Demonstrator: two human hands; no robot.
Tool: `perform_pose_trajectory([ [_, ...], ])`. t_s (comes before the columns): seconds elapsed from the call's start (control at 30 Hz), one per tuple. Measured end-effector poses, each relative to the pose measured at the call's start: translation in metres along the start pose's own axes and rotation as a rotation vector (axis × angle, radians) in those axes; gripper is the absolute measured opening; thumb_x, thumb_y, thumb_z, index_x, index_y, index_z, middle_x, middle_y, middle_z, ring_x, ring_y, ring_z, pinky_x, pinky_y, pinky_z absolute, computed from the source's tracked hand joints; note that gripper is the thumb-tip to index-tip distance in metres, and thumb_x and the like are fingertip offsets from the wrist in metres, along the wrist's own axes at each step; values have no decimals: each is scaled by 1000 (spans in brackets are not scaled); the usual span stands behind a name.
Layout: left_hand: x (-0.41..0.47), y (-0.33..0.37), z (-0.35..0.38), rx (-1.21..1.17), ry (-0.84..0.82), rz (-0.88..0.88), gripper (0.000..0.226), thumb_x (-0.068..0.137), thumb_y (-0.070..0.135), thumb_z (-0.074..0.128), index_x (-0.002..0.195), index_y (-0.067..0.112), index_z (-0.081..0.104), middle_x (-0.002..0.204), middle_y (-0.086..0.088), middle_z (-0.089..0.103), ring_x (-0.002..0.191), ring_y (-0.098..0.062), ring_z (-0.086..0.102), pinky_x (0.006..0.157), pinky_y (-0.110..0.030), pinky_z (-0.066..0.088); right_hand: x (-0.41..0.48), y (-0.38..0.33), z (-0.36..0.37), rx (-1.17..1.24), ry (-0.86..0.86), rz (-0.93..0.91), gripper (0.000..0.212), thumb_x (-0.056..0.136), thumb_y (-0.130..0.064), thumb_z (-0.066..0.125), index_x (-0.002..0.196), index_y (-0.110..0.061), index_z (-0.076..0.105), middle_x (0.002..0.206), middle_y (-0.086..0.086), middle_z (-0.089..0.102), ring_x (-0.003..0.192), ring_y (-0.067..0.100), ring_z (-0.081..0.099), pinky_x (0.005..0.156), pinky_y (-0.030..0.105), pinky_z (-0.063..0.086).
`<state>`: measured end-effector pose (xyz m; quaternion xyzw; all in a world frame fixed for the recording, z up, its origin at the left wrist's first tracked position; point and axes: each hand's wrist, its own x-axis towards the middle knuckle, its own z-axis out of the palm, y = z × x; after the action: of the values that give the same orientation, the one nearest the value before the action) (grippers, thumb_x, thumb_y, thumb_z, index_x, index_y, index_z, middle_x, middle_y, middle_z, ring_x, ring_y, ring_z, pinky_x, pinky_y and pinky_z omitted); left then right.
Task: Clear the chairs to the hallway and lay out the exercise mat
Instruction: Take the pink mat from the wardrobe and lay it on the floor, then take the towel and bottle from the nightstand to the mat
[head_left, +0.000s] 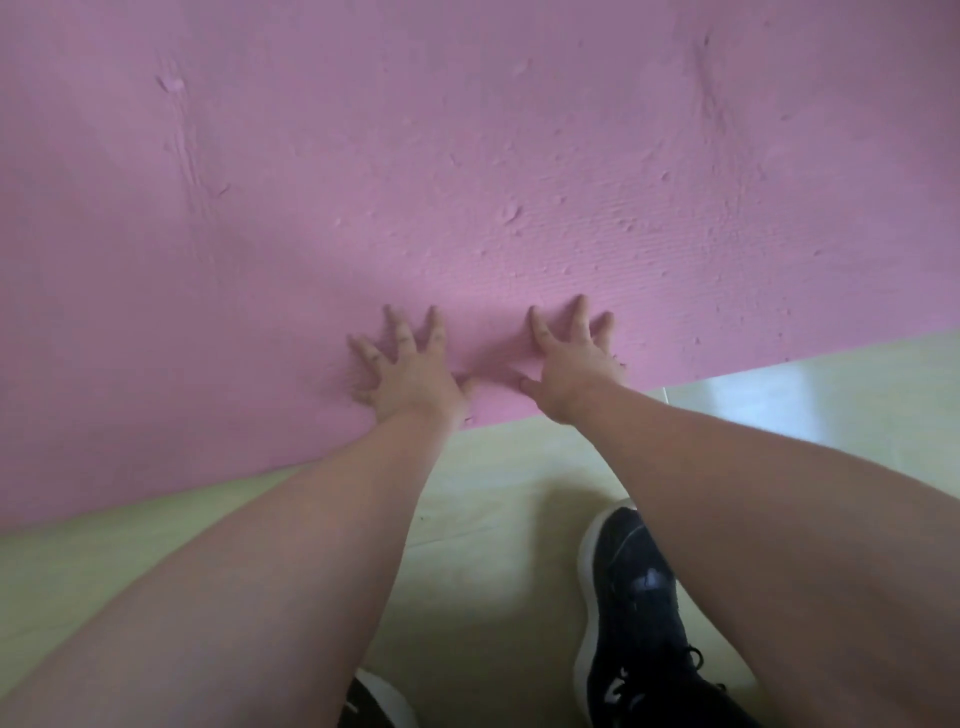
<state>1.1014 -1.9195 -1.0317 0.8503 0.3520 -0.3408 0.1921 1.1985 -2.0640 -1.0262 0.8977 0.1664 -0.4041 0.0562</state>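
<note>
Both left hand (410, 371), right hand (571, 364) press mat (467, 156).

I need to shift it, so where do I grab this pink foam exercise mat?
Probably its near edge, from the pale floor side: the pink foam exercise mat lies flat, and that free edge sits right by the left hand and right hand.

Pink exercise mat (467, 156) flat on pale floor (493, 499), dented surface. Left hand (410, 369) and right hand (571, 358) side by side, fingers spread, pressing mat just inside its near edge. Black shoe (634, 613) behind right hand, under forearm.
</note>
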Motion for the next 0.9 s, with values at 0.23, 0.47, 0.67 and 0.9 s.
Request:
perform_pose_trajectory([
  [0.23, -119, -32, -123, -209, 51, -18, 73, 97, 41, 61, 160, 30, 25, 170, -10, 10, 153, -38, 19, 119, -57, 30, -130, -29, -111, 125, 148, -193, 59, 105, -31, 48, 159, -22, 24, 163, 1, 31, 149, 26, 30, 108, 44, 42],
  [0.47, -363, -72, -320, -581, 162, -54, 46, 96, 21, 66, 141, 22, 59, 137, 1, 65, 125, -19, 62, 113, -28, 41, -360, -115, -287, 519, 214, -390, 35, 103, -29, 55, 137, -22, 62, 121, -3, 72, 92, 11, 65, 75, 7, 38],
  [0.67, -570, -145, -476, -720, 409, -195, 26, 97, 24, 62, 121, 23, 71, 121, 8, 72, 99, -3, 63, 93, -13, 39, -556, -219, -436, 242, 113, -753, 36, 101, -34, 57, 136, -26, 64, 131, -12, 68, 110, 11, 66, 94, 16, 39],
  [0.9, -710, -254, -573, -879, 803, -332, 20, 93, 28, 66, 111, 24, 75, 108, 11, 75, 87, -6, 69, 80, -13, 44, -700, -343, -505, 137, 142, -1028, 35, 99, -36, 59, 131, -25, 68, 126, -9, 71, 115, 6, 64, 97, 13, 37],
])
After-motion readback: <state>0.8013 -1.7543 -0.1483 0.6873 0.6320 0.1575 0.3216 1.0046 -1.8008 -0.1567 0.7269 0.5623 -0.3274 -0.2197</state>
